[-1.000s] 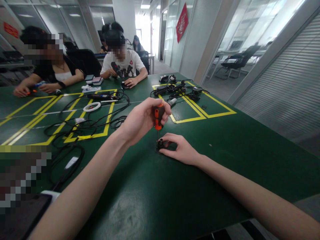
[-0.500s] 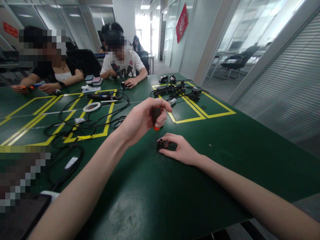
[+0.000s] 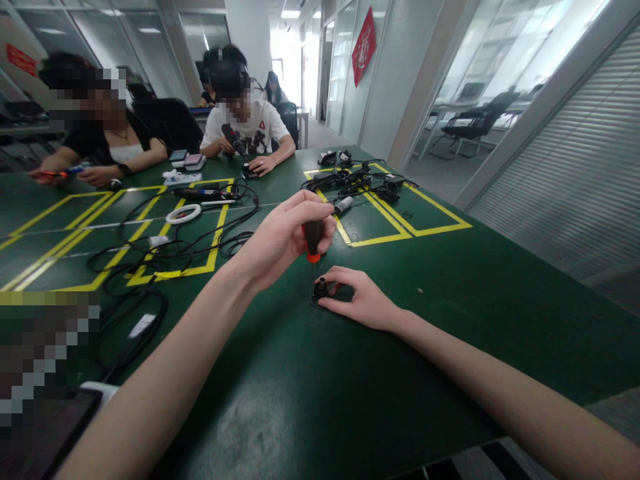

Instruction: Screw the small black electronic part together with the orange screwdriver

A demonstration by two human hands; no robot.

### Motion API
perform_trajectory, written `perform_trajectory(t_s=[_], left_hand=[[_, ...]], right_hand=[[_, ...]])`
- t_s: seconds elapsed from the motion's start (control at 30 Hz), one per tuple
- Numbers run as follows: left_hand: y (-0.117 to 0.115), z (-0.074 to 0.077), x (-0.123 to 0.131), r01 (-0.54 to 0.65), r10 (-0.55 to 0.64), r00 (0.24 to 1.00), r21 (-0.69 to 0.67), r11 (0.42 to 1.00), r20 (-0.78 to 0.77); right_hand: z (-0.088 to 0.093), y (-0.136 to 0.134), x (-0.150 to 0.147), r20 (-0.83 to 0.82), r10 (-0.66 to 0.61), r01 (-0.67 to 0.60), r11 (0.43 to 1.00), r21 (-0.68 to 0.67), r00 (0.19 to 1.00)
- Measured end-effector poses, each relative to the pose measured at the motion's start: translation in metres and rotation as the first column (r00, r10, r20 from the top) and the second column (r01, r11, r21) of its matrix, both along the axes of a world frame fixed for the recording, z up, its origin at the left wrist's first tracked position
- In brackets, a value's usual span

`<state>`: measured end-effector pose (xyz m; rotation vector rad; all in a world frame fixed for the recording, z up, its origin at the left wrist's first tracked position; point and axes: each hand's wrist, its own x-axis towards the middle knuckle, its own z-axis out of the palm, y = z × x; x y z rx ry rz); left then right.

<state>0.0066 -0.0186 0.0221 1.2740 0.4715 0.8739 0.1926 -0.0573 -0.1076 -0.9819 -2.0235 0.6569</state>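
Note:
My left hand (image 3: 295, 230) is closed around the dark handle of a screwdriver (image 3: 313, 241), which has an orange collar and points straight down. Its thin shaft reaches toward a small black part (image 3: 320, 291) on the green table (image 3: 360, 393); where exactly the tip touches I cannot tell. From the right, my right hand (image 3: 357, 297) pinches that black part between thumb and fingers, holding it against the tabletop. A short round post sticks up from the part. Its underside and the side toward my palm are hidden.
Tangled black cables (image 3: 195, 243) and a white ring (image 3: 183, 214) lie at left. Black devices (image 3: 357, 179) and a grey cylinder (image 3: 343, 205) sit beyond my hands. Yellow tape (image 3: 380, 239) marks rectangles. Across the table, a person in a white shirt (image 3: 273, 123) holds a power tool (image 3: 233, 138).
My left hand's fingers have shifted around the screwdriver handle, the thumb now lying along its top and more of the handle showing. My right hand and the black part have stayed put.

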Motion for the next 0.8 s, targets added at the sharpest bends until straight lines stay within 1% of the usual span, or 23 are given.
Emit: perform_trajectory(t_s=[0.17, 0.27, 0.33, 0.53, 0.8], left_hand=[[-0.0006, 0.0001, 0.0011, 0.042, -0.042, 0.999, 0.004, 0.999, -0.009], [-0.0001, 0.0007, 0.0006, 0.069, -0.069, 0.998, -0.027, 0.997, 0.003], [0.0005, 0.0013, -0.0004, 0.075, -0.075, 0.997, -0.040, 0.996, 0.004], [0.0019, 0.0009, -0.0041, 0.101, -0.101, 0.995, -0.019, 0.995, -0.014], [-0.0008, 0.0024, -0.0026, 0.120, -0.121, 0.992, -0.028, 0.992, -0.023]], right_hand=[[-0.0002, 0.0003, 0.0000, -0.005, 0.002, -0.002, 1.000, 0.006, 1.000], [-0.0001, 0.0002, -0.0004, -0.011, 0.003, -0.003, 1.000, 0.005, 1.000], [0.0000, 0.0000, -0.0005, -0.015, 0.004, -0.004, 1.000, 0.003, 1.000], [0.0006, -0.0004, 0.0000, -0.013, 0.006, -0.006, 1.000, -0.018, 1.000], [0.0012, -0.0007, 0.0003, 0.003, 0.003, -0.003, 1.000, -0.017, 1.000]])
